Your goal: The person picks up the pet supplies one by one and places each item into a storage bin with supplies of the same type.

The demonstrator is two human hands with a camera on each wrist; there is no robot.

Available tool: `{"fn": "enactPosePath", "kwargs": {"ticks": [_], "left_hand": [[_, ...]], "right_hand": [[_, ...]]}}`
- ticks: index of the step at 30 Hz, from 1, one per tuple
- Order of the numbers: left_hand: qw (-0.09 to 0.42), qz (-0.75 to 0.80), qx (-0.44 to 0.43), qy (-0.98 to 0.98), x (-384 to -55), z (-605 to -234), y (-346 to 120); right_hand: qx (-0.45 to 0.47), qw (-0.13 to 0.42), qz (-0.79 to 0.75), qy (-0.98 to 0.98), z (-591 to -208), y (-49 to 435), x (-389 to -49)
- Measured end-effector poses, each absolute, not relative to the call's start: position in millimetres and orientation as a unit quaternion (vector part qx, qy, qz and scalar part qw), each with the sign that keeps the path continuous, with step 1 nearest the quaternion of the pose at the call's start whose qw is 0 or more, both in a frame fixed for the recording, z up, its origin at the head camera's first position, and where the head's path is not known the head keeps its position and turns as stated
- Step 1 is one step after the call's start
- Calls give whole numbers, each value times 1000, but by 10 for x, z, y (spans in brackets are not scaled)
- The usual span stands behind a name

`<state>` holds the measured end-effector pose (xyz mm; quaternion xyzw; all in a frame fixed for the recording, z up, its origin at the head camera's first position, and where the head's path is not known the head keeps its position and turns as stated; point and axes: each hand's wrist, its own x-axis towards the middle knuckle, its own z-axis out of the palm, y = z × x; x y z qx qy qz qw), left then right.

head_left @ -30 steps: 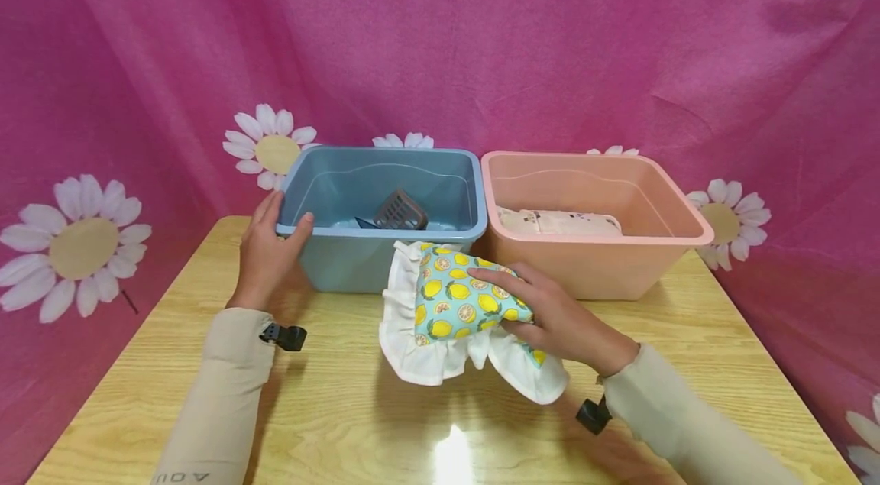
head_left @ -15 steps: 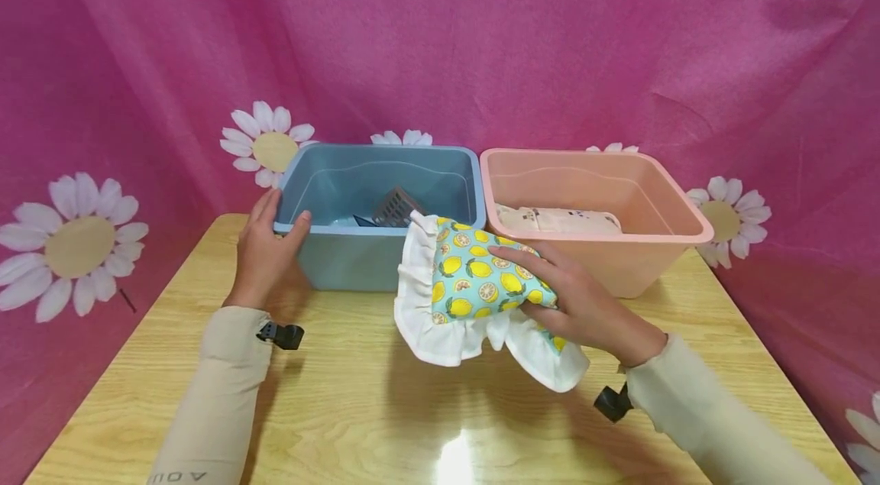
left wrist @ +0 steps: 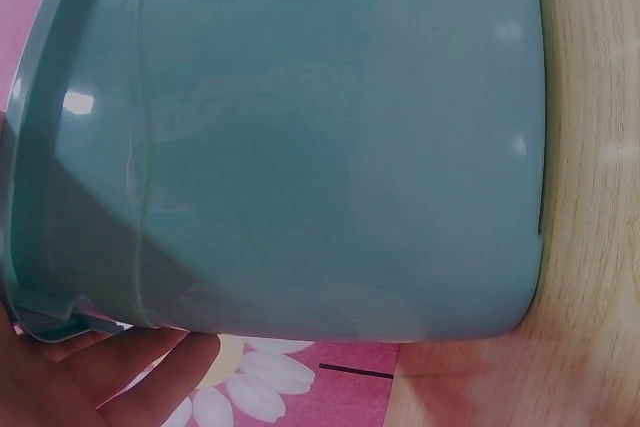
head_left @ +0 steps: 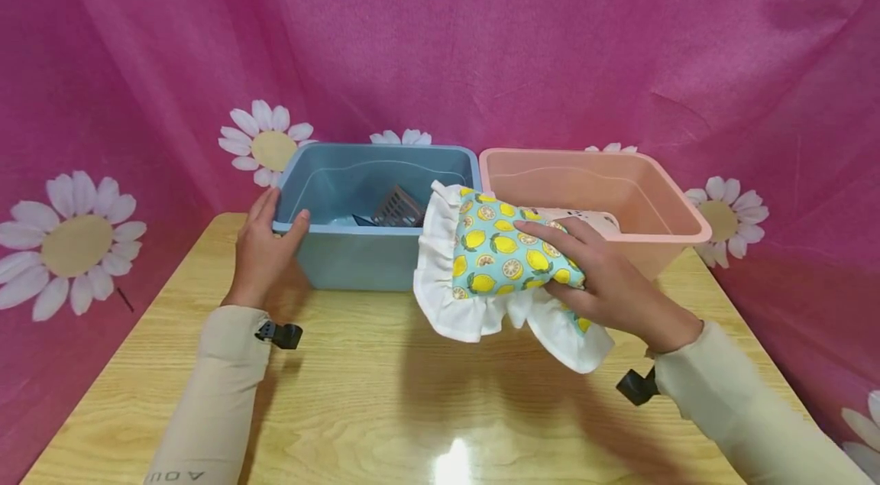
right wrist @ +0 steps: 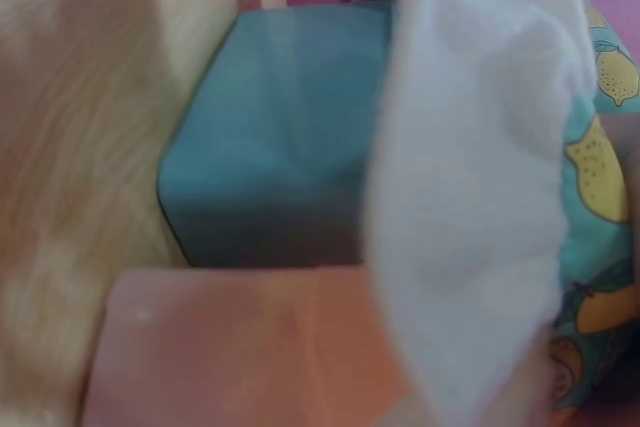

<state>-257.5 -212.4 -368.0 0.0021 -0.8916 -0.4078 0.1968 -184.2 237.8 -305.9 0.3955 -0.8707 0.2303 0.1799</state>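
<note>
My right hand [head_left: 608,282] grips a folded lemon-print cloth [head_left: 502,248] with a white ruffled edge, raised above the table. The cloth overlaps the facing sides of both bins in the head view. Up close in the right wrist view, the white ruffle [right wrist: 480,177] hides much of the scene. At the front left corner of a blue plastic bin [head_left: 357,260], my left hand [head_left: 264,252] holds the rim, thumb at the front. The left wrist view shows fingers [left wrist: 165,377] around that corner beside the bin's smooth wall [left wrist: 330,147].
A grey slotted plastic piece [head_left: 399,208] and a dark flat piece lie in the blue bin. Beside it stands a pink bin [head_left: 663,237] with a pale printed cloth [head_left: 598,220] inside. Both stand on a wooden table [head_left: 357,393] before a magenta daisy curtain [head_left: 440,34].
My right hand has lifted the lemon-print cloth and carried it rightward, from in front of the blue bin to the front of the pink bin. The left hand has stayed at the rim.
</note>
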Motion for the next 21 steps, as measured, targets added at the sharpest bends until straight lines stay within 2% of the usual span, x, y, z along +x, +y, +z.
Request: {"fn": "enactPosePath", "kwargs": {"ticks": [21], "left_hand": [[187,-405,6,-895,-2586,-3667,-2130]], "right_hand": [[443,245,219,-834,-2816,2616,-2074]]}}
